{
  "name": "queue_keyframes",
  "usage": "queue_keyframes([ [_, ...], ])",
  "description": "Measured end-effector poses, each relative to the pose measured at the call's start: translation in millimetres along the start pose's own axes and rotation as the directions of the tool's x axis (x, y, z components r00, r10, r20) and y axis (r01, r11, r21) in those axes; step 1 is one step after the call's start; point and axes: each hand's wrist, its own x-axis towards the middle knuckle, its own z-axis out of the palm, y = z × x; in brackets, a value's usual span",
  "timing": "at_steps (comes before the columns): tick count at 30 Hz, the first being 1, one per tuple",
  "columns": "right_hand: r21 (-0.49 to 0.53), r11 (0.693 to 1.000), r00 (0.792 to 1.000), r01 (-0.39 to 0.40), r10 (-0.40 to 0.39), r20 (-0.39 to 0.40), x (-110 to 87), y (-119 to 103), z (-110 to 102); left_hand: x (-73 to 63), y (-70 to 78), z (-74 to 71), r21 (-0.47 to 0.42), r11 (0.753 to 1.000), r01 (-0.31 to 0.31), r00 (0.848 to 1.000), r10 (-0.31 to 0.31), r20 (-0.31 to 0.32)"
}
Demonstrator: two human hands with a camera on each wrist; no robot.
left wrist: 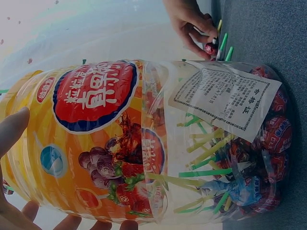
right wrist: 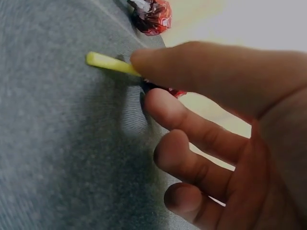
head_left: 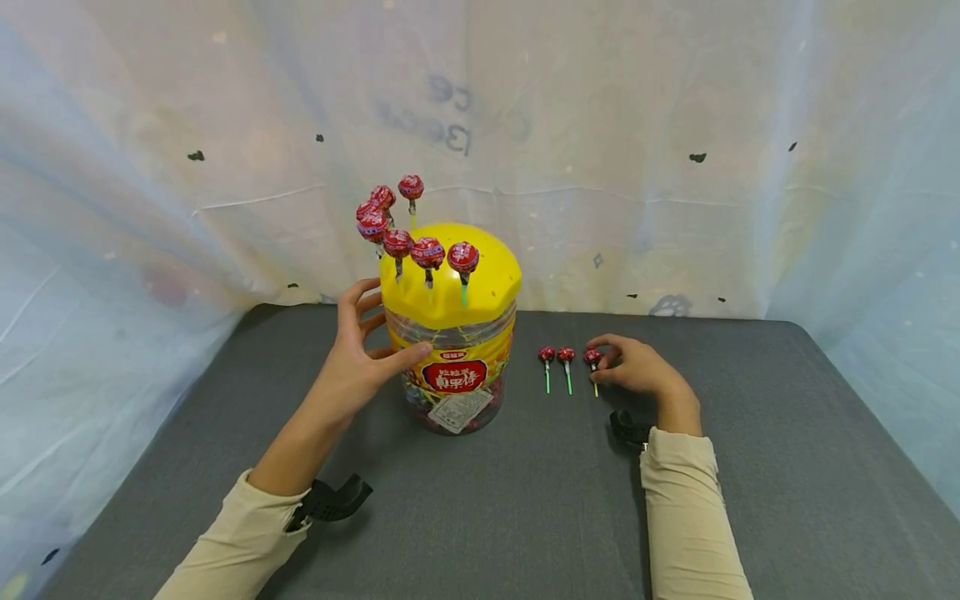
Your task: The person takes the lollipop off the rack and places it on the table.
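A large clear plastic candy jar with a printed label stands upright on the table, and lollipops show inside its lower part. Several red-wrapped lollipops stick up by their sticks from its yellow lid. My left hand holds the jar's left side, thumb across the front, fingers round the back. To the right of the jar, my right hand pinches a lollipop between thumb and index finger. The yellow stick of this lollipop points out past the thumb; its head is mostly hidden by fingers.
Two more red lollipops with green sticks, one left and one nearer my right hand, lie side by side on the grey table. A pale plastic sheet hangs behind the table's back edge.
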Motion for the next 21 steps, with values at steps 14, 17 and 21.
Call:
queue_keyframes([
  [14,-0.032,0.999,0.999,-0.035,0.034,-0.020,1.4,3.9,0.2,0.8,0.3,0.0,-0.008,1.000,-0.001,1.000,0.001,0.006],
  [17,-0.027,0.999,0.999,-0.040,0.040,-0.011,3.5,4.4,1.7,1.0,0.7,0.1,-0.008,1.000,0.001,1.000,-0.001,0.006],
  [21,-0.013,0.999,0.999,-0.044,0.044,-0.009,5.1,3.5,3.4,0.9,0.9,0.1,-0.012,1.000,0.004,1.000,-0.003,0.006],
])
